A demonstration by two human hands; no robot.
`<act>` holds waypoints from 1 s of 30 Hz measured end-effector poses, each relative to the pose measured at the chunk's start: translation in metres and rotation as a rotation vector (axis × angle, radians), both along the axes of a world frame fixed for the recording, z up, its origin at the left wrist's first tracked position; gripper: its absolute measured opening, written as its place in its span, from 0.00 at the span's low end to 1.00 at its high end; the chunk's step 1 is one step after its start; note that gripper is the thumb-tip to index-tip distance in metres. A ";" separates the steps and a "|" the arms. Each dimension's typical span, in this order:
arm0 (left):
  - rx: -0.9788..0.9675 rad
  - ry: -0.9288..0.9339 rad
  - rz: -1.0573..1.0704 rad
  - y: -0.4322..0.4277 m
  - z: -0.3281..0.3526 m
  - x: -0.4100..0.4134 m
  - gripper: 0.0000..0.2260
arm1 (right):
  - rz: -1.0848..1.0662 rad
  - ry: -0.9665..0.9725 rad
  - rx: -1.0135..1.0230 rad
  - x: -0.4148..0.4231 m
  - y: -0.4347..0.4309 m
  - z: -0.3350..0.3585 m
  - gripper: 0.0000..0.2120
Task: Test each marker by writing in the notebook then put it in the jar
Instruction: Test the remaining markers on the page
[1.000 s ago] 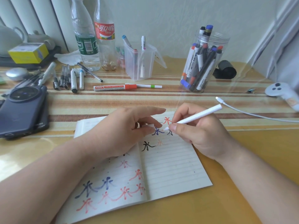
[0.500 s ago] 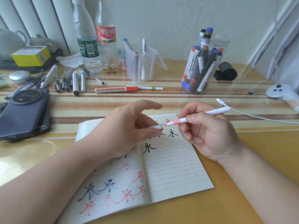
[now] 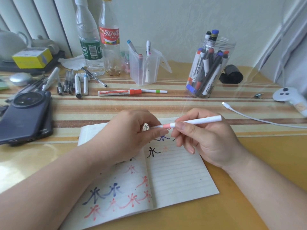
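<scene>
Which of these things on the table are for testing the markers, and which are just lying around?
For the job: marker, pinched by left hand and right hand; notebook; jar of markers.
Just lying about: phone, bottles, white cable, controller.
</scene>
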State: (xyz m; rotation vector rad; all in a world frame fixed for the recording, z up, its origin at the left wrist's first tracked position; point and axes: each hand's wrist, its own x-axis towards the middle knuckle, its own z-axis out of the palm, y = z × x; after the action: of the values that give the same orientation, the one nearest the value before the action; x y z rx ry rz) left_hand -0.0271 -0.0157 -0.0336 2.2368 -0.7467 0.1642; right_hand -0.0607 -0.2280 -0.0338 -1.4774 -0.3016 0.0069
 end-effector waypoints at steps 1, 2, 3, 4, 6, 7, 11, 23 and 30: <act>0.007 -0.021 -0.021 0.000 -0.001 0.002 0.08 | -0.009 -0.004 -0.001 0.000 0.001 0.001 0.04; 0.012 -0.047 -0.053 0.001 -0.002 0.003 0.10 | -0.016 -0.006 -0.001 0.000 0.001 0.001 0.05; 0.027 -0.086 -0.089 0.001 -0.003 0.005 0.12 | -0.023 -0.007 0.000 0.000 0.002 0.001 0.06; 0.044 -0.127 -0.119 0.001 -0.004 0.006 0.14 | -0.032 -0.005 0.000 0.001 0.003 0.000 0.06; 0.055 -0.180 -0.149 0.002 -0.003 0.006 0.15 | -0.049 -0.001 0.001 0.002 0.005 -0.001 0.05; 0.055 -0.198 -0.154 0.002 -0.003 0.006 0.15 | -0.053 -0.002 -0.001 0.003 0.006 -0.001 0.05; 0.085 -0.288 -0.153 0.004 -0.003 0.005 0.17 | -0.054 -0.017 -0.031 0.001 0.010 0.001 0.07; 0.035 -0.229 -0.117 -0.007 -0.010 0.010 0.19 | -0.230 -0.019 -0.038 0.006 0.015 0.000 0.12; 0.008 -0.178 -0.026 -0.007 -0.009 0.011 0.17 | -0.476 -0.260 0.011 0.008 0.010 0.004 0.11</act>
State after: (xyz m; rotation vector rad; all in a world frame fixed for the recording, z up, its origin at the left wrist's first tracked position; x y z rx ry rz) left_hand -0.0156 -0.0230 -0.0422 2.2392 -0.8724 0.3517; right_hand -0.0523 -0.2178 -0.0298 -1.5099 -0.1513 -0.5711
